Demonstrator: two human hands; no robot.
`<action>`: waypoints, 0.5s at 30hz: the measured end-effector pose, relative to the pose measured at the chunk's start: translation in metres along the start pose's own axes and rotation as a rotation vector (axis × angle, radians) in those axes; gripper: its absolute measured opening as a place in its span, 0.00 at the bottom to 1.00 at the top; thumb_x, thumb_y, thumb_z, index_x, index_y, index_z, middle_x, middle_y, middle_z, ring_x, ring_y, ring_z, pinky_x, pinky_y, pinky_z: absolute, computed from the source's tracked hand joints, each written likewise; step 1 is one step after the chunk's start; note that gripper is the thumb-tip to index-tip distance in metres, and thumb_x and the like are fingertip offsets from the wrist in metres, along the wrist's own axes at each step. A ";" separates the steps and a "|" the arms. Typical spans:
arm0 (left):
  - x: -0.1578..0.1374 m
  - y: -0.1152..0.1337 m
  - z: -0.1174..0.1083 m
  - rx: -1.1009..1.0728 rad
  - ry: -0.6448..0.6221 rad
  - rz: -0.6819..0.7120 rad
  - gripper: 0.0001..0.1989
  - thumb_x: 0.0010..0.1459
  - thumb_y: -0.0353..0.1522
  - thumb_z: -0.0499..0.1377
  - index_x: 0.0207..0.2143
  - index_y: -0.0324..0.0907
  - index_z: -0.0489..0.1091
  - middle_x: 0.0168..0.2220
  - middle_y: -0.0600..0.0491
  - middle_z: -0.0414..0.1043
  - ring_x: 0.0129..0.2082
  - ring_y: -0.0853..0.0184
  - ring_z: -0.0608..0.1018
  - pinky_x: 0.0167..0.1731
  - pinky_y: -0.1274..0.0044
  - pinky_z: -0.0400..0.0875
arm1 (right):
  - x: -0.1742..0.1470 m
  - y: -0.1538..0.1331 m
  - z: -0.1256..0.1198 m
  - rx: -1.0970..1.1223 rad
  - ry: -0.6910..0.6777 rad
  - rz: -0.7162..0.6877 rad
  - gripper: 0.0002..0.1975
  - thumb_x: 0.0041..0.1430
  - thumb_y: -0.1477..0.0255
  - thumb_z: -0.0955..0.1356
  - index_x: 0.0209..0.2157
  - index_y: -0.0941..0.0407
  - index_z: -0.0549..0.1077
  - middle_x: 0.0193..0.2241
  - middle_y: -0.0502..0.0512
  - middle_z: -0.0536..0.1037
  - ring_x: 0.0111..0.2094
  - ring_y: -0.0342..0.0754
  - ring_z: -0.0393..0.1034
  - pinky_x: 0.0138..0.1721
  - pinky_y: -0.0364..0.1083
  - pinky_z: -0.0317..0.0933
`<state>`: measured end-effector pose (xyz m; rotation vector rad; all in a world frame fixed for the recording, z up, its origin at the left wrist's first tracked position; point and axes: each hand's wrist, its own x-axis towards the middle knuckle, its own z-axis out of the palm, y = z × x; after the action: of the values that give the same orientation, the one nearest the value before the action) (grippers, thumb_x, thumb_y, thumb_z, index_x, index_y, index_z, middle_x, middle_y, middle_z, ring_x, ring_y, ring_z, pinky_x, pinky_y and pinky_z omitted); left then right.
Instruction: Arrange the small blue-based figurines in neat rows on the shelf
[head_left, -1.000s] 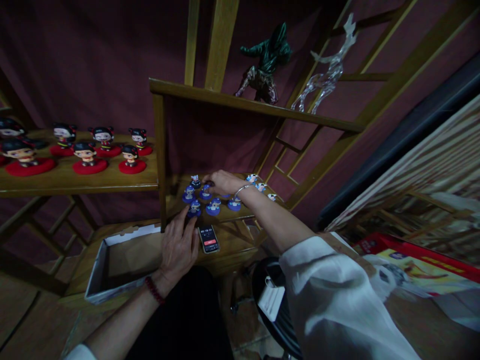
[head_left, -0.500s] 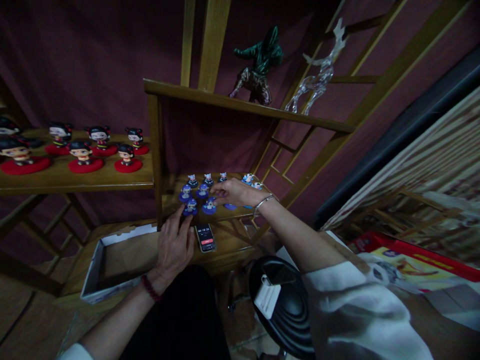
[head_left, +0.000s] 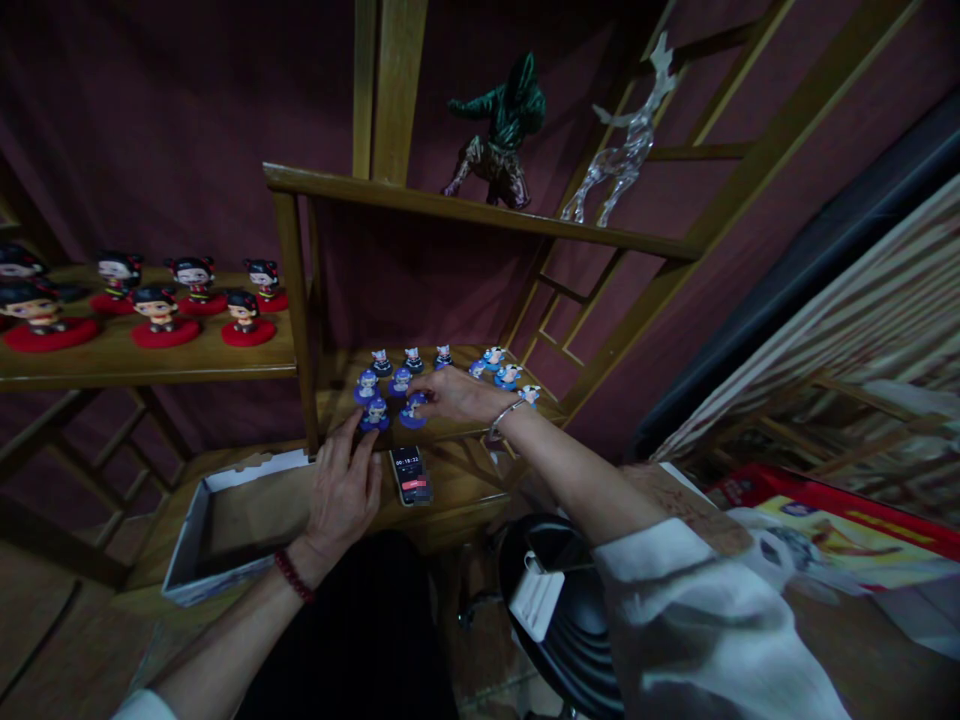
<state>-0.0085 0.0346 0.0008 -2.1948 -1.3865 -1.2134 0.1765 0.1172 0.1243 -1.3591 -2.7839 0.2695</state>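
Note:
On the low wooden shelf [head_left: 469, 430] stand small purple figurines on round bases. My right hand [head_left: 457, 394] comes in over the shelf from the right, thumb and forefinger closed at the top of the front purple figurine [head_left: 412, 411]; the other fingers are partly hidden. My left hand [head_left: 343, 485] lies at the shelf's front edge with its fingers stretched, the tips at the base of another purple figurine [head_left: 373, 413]. Behind that stand two more, one a purple figurine [head_left: 367, 385] and one a purple figurine [head_left: 400, 381] beside my right fingertips.
Dark little figurines [head_left: 412, 359] line the back, blue-and-white figurines [head_left: 508, 376] the right. A phone [head_left: 411, 476] with a running timer lies below. Left are an open box [head_left: 251, 510] and red-based figurines [head_left: 157, 310]. A black stool [head_left: 562, 620] stands near my legs.
My right hand has shifted slightly left and down toward the front purple figurine, uncovering more blue-and-white figurines on the right. My left hand stays nearly in place. The view has shifted a little.

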 end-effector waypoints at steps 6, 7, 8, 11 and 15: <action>-0.001 -0.002 0.001 -0.009 0.005 0.005 0.17 0.58 0.28 0.51 0.51 0.37 0.62 0.58 0.39 0.58 0.53 0.54 0.66 0.48 0.64 0.64 | -0.002 0.013 -0.024 0.132 0.182 0.072 0.15 0.55 0.69 0.67 0.46 0.56 0.72 0.35 0.51 0.78 0.35 0.41 0.71 0.37 0.39 0.60; -0.001 -0.002 0.001 -0.016 0.007 0.007 0.17 0.58 0.27 0.51 0.51 0.37 0.62 0.58 0.39 0.57 0.54 0.54 0.65 0.49 0.64 0.64 | -0.002 0.018 -0.030 0.128 0.221 0.104 0.14 0.56 0.70 0.66 0.45 0.57 0.73 0.36 0.52 0.79 0.36 0.41 0.72 0.38 0.39 0.61; -0.001 -0.002 0.001 -0.023 0.010 0.010 0.17 0.58 0.27 0.51 0.51 0.37 0.62 0.58 0.39 0.57 0.54 0.55 0.65 0.49 0.64 0.64 | -0.001 0.024 -0.035 0.115 0.249 0.139 0.13 0.57 0.72 0.66 0.44 0.58 0.73 0.36 0.53 0.79 0.36 0.41 0.72 0.39 0.39 0.61; -0.002 -0.003 0.001 -0.037 0.030 0.023 0.17 0.58 0.27 0.52 0.50 0.36 0.62 0.57 0.39 0.58 0.54 0.55 0.65 0.49 0.64 0.64 | 0.001 0.043 -0.042 0.038 0.283 0.211 0.12 0.56 0.75 0.66 0.42 0.59 0.74 0.36 0.54 0.79 0.37 0.42 0.72 0.39 0.39 0.61; -0.002 -0.003 0.003 -0.011 0.039 0.034 0.17 0.57 0.26 0.52 0.50 0.36 0.63 0.56 0.39 0.60 0.53 0.55 0.67 0.48 0.65 0.65 | 0.008 0.062 -0.035 -0.010 0.216 0.248 0.12 0.53 0.78 0.67 0.41 0.59 0.75 0.36 0.53 0.79 0.36 0.41 0.72 0.38 0.37 0.60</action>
<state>-0.0097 0.0364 -0.0029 -2.1812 -1.3247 -1.2487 0.2235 0.1660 0.1474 -1.6296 -2.4478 0.1067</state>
